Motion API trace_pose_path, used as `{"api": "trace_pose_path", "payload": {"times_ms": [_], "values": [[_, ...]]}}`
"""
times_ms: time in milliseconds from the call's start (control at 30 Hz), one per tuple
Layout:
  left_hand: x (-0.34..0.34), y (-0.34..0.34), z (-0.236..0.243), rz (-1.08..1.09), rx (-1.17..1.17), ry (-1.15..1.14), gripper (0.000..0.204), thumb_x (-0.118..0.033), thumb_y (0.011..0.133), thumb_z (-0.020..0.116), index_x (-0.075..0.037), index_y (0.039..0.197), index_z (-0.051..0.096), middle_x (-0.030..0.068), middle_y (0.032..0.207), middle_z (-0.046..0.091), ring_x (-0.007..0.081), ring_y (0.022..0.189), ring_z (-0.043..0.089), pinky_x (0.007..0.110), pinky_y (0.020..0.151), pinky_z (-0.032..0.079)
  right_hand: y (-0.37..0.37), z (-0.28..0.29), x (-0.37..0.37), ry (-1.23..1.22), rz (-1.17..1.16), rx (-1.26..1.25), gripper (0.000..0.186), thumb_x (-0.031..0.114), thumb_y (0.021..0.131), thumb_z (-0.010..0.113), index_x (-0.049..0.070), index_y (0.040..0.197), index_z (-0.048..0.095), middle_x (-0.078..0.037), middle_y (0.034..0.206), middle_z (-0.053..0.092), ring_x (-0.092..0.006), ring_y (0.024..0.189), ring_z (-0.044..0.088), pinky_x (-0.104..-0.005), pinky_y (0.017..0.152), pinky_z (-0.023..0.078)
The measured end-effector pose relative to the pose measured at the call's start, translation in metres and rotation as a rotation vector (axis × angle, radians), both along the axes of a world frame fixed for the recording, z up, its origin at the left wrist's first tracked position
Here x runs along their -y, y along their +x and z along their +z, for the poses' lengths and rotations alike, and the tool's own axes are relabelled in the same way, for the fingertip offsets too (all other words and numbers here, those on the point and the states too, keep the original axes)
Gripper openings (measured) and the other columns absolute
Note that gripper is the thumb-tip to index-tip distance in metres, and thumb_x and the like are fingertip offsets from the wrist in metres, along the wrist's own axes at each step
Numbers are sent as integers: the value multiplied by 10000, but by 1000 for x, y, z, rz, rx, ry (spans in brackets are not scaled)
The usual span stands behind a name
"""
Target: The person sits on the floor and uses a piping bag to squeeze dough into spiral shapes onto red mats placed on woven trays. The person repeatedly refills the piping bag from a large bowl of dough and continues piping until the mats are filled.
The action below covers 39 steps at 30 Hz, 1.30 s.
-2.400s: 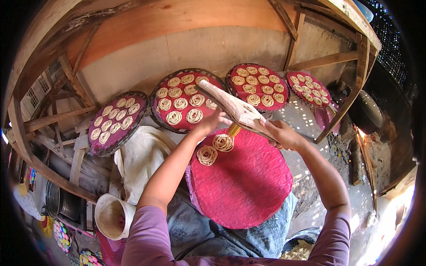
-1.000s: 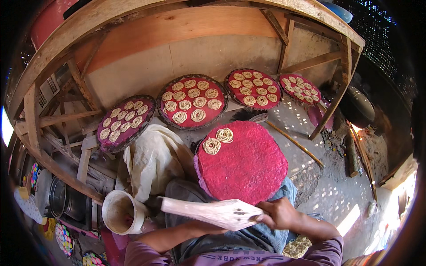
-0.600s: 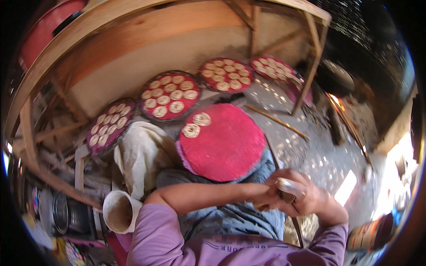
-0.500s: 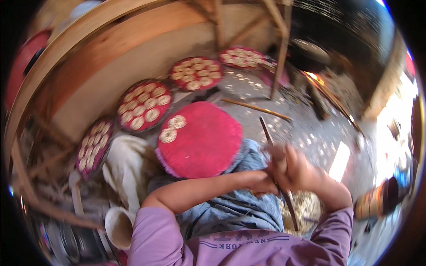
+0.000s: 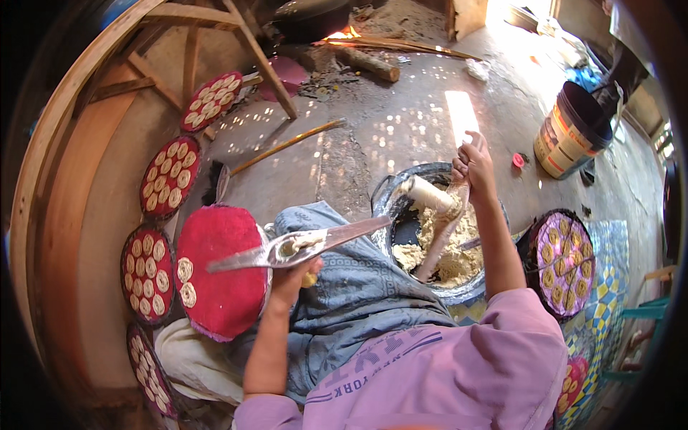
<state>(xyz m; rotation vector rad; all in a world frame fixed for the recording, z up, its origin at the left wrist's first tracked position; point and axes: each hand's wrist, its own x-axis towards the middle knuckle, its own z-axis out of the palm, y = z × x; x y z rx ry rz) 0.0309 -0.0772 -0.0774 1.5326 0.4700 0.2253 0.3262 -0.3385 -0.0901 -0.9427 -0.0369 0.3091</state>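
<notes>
My left hand is shut on a long wooden press frame with a dough-smeared hollow in its middle; a small yellow piece shows by my fingers. Behind it lies a round red cloth-covered tray with two pale noodle nests. My right hand is closed round a wooden handle with a white cylinder at its top, over a large dark basin of pale, crumbly dough.
Noodle-nest trays stand along the wooden frame at left; another stands right. A yellow stick lies ahead. Beyond are a fire, a pot, a bucket and part of a person.
The view has swung right, bringing the dough basin fully in. My hands, earlier together, are now apart: my right reaches up over the basin, my left holds the frame near the red tray.
</notes>
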Motion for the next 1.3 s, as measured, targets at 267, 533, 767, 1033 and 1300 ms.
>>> {"api": "trace_pose_path", "payload": {"times_ms": [267,533,767,1033,1300], "values": [[98,69,-50,-60,409,-241,687,-119,882,664,-41,1473,322,127,1531,310,230,1417,262,384,1163,184,-33,-113,-7,489,-481,-718,121,184,1021,365,91,1089,401,-39,740,429,-135,538,423,-297,523,445],[55,138,6,147,732,79,111,-151,916,571,-45,901,541,44,765,506,115,703,485,267,662,424,-111,-134,51,-1664,463,659,513,432,982,440,36,1296,529,-262,1432,403,-421,1271,451,-528,1113,251],[17,182,24,207,644,-315,133,-159,849,650,-108,939,567,-15,801,508,98,671,479,250,580,417,-75,-163,115,-2027,1098,437,428,435,826,582,75,1010,724,-188,1156,644,-328,1171,567,-466,967,413],[3,181,9,204,622,-296,180,-262,866,572,-153,805,442,-23,735,406,104,636,431,259,554,376,-130,-183,120,-1910,949,598,276,251,879,528,62,868,729,-187,923,702,-339,898,683,-441,781,521],[-15,190,21,-28,621,-441,289,-393,862,555,-163,769,407,-13,723,412,141,630,452,289,530,366,-105,-91,136,-1815,838,413,282,280,929,508,53,1046,629,-226,978,678,-362,950,661,-441,820,508]]}}
